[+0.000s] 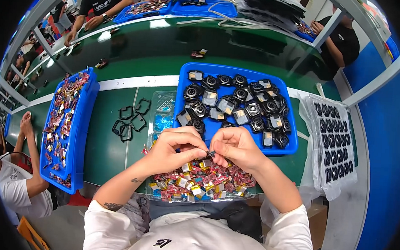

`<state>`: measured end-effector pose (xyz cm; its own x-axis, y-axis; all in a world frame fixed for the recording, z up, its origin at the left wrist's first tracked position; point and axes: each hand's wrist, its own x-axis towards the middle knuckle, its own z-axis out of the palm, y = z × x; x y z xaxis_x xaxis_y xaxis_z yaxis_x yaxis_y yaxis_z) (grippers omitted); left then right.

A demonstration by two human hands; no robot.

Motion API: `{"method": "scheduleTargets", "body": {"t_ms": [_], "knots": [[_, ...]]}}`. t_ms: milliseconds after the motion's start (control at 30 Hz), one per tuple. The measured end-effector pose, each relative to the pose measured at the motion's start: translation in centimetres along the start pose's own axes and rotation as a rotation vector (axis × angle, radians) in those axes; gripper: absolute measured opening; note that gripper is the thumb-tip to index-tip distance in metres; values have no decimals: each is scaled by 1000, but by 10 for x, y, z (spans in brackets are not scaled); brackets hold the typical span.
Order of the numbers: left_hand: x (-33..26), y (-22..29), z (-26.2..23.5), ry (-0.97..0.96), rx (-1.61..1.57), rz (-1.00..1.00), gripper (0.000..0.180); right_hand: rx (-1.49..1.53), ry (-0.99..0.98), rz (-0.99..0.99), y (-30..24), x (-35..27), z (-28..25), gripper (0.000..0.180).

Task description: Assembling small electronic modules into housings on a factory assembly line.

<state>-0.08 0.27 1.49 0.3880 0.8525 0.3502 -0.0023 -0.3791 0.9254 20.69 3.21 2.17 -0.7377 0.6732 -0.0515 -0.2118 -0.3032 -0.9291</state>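
Observation:
My left hand (176,147) and my right hand (239,148) meet in front of me, fingertips pinched together on a small black part (211,153). Fingers cover most of it, so its exact kind does not show. Right under both hands lies a clear plastic tray heaped with small red circuit boards (210,179), mixed with silver and yellow battery-like pieces. Just beyond them a blue tray (275,150) holds many black watch-like cases (253,110), some with pale squares on them. Several empty black frames (138,122) lie on the green table to the left.
Another blue tray (83,131), full of red boards, stands at the left. At the right is a white tray (315,146) with rows of black parts. Beyond runs a green conveyor belt (149,48) with a few small pieces on it. Co-workers sit across and at the left.

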Motion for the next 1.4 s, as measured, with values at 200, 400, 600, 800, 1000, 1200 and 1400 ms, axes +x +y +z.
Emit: {"method": "scheduleTargets", "body": {"t_ms": [200,400,600,800,1000,1200,1400], "knots": [[-2,6,1,-19,162,158,6,-112,164,-151,-4,-7,5,14],[23,35,-15,159,54,154,5,-958,-115,-351,-32,-5,5,18],[65,91,-29,199,119,254,8,-1697,369,-413,-56,28,-24,30],[74,86,-41,125,355,112,6,-1632,280,-209,-43,45,-47,24],[71,95,-76,269,112,147,9,-774,345,-282,-72,63,-37,10],[71,97,-55,256,237,-42,13,-612,319,-445,-105,69,16,25],[77,91,-51,208,371,-171,13,-669,313,-434,-104,56,30,26]]}}
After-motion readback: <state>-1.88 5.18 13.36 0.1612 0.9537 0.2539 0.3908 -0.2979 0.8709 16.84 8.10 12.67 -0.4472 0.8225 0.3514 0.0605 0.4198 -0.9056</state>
